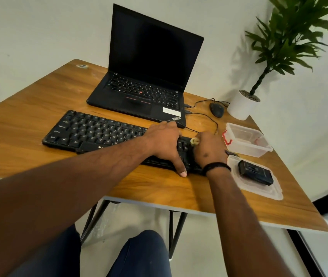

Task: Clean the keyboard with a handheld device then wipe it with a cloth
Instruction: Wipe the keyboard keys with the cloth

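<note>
Person's left hand (164, 139) rests flat on the right end of a black keyboard (91, 132) on a wooden tabletop (29, 100), while the right hand (209, 148) grips a small yellowish object (194, 141) over the keys, an open laptop (145, 72) behind

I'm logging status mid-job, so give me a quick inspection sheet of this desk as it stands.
Surface: wooden table, small mark near its far left corner.
Job's things: black keyboard; small pale object in the right hand, too small to identify; black device lying on a clear lid.
Clutter: open laptop, screen dark; mouse; clear container.
Grippers: left hand rests flat on the keyboard; right hand pinches the pale object.
Cables: black leads from the laptop's right side.
Surroundings: potted plant, pale wall.
</note>
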`<state>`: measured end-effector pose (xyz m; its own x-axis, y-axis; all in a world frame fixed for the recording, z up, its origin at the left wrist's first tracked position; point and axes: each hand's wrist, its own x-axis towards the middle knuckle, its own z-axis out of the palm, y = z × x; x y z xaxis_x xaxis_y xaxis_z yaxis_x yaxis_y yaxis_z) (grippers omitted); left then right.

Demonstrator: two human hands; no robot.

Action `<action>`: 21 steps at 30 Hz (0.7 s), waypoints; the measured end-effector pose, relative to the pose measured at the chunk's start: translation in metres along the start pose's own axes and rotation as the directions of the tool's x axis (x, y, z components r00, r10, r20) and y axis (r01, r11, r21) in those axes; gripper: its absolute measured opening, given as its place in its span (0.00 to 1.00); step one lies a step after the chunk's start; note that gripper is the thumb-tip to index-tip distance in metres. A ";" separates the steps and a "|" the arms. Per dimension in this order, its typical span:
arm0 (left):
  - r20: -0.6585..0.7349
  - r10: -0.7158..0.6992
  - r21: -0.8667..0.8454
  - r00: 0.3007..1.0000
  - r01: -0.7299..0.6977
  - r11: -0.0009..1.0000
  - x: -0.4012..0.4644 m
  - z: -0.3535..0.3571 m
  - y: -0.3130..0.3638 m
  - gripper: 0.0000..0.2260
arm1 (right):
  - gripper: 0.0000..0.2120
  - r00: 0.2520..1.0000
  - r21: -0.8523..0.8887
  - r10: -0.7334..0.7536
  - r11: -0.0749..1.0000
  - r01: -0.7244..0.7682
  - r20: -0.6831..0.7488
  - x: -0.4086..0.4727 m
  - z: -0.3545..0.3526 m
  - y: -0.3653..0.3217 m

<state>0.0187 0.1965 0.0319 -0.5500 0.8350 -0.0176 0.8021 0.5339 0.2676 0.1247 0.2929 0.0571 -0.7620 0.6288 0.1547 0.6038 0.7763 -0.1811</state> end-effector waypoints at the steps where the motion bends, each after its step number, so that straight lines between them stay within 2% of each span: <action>1: 0.002 -0.006 0.004 1.000 0.006 1.000 0.000 -0.001 0.000 0.55 | 0.11 0.999 -0.064 -0.023 0.998 0.026 0.046 -0.008 0.004 -0.005; 4: 0.000 -0.020 -0.011 1.000 0.020 1.000 0.002 0.000 0.000 0.52 | 0.14 0.993 -0.091 -0.082 0.992 0.090 0.087 -0.033 0.004 -0.008; 8: 0.036 -0.007 0.009 0.999 0.007 1.000 0.002 0.002 0.002 0.50 | 0.10 0.981 -0.048 -0.148 0.987 0.155 0.124 -0.048 -0.005 0.009; 10: 0.048 0.003 0.023 0.999 -0.005 1.000 0.001 0.002 0.002 0.51 | 0.11 0.987 0.061 -0.120 0.992 0.114 0.105 -0.035 -0.011 0.018; 14: 0.071 0.020 0.039 0.997 -0.023 0.999 0.001 0.001 0.003 0.54 | 0.14 0.997 0.173 0.038 0.985 -0.025 -0.072 0.005 -0.007 0.025; 17: 0.080 0.009 0.028 0.997 -0.011 1.000 0.003 0.000 0.002 0.56 | 0.12 1.000 0.086 0.022 0.996 -0.020 -0.019 0.010 0.012 0.018; 19: 0.082 0.006 0.021 0.997 -0.008 1.000 0.004 -0.001 0.002 0.55 | 0.11 0.999 0.029 -0.018 0.999 0.019 -0.032 0.001 0.016 0.018; 21: 0.087 0.002 0.013 0.996 -0.003 1.000 0.004 -0.001 0.002 0.54 | 0.13 0.998 0.037 -0.064 0.997 0.064 -0.022 -0.012 0.013 0.022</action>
<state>0.0179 0.2010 0.0333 -0.5263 0.8443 -0.1008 0.8066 0.5332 0.2553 0.1444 0.3021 0.0387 -0.7937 0.5789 0.1869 0.5443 0.8130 -0.2068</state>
